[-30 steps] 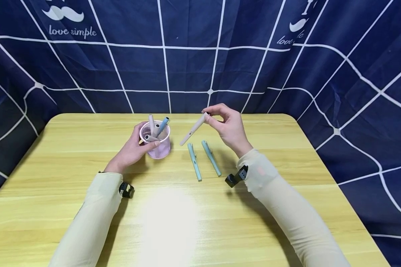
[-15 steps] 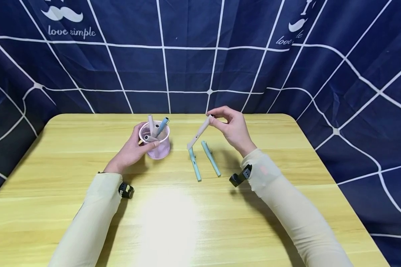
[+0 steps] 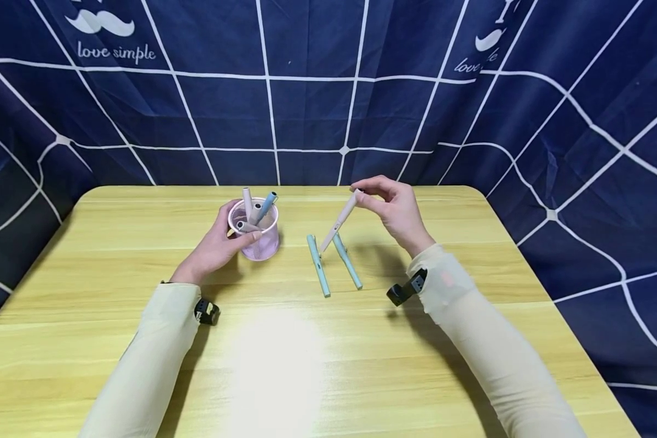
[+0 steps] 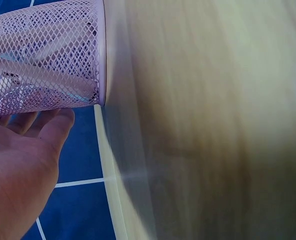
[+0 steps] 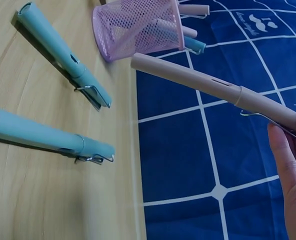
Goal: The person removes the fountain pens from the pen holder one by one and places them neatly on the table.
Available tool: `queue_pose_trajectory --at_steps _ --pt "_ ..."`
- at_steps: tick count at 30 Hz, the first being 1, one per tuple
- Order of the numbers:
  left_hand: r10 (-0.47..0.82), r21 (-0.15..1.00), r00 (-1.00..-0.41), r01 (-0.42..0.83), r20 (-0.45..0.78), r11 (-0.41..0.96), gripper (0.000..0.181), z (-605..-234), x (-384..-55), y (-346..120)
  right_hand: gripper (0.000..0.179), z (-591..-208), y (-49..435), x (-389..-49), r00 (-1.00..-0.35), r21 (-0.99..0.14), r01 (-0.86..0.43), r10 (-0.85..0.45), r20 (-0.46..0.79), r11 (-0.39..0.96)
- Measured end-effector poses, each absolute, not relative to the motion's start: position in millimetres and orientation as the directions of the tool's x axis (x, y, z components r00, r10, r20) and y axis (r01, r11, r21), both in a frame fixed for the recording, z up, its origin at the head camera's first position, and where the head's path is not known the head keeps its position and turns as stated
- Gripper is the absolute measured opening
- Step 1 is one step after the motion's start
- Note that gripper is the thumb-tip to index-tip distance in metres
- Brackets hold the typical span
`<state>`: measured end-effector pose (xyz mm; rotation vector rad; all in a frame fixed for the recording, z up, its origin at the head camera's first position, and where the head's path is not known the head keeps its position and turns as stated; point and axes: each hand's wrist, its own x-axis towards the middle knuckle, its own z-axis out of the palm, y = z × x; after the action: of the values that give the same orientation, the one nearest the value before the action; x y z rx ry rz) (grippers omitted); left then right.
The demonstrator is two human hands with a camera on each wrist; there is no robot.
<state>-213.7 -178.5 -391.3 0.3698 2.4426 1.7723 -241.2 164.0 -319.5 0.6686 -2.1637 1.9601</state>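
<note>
My left hand grips a pink mesh pen holder that stands on the table, thumb over its near rim. Inside it lean several pens, among them a blue pen and pale pink ones. In the left wrist view the mesh wall shows pens through it. By its capped end, a pale pink pen is pinched in my right hand, tilted with its lower end down to the left. Below it on the table lie two teal pens, the left one and the right one, both with metal clips.
The wooden table has a rounded far edge. Behind it and along the right side hangs a dark blue curtain with white grid lines. A bright glare spot lies on the near part of the tabletop.
My right hand has moved to the right, carrying the pale pink pen from near the pen holder to above the teal pens. The left hand and pen holder have stayed put.
</note>
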Motion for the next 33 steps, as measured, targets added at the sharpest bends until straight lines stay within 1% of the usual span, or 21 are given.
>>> queue_pose_trajectory --at_steps 10,17,24,33 --pt "0.253 0.951 -0.966 0.127 0.054 0.281 0.081 -391.4 -211.4 -177.4 0.019 -319.8 178.5 -241.4 -0.904 -0.921 -0.385 -0.223 0.364 0.057" --pt "0.256 0.955 -0.965 0.132 0.063 0.265 0.081 -392.0 -211.2 -177.7 0.02 -317.3 194.5 -245.0 -0.916 -0.937 -0.348 -0.225 0.333 0.031" --pt "0.25 0.954 -0.967 0.121 0.051 0.273 0.081 -392.4 -211.7 -177.9 0.02 -318.4 209.4 -249.0 -0.934 -0.948 -0.298 -0.238 0.265 0.114" --pt "0.249 0.949 -0.967 0.128 0.054 0.289 0.082 -392.3 -211.7 -178.2 0.022 -323.2 221.7 -252.4 -0.933 -0.953 -0.232 -0.321 0.162 0.193"
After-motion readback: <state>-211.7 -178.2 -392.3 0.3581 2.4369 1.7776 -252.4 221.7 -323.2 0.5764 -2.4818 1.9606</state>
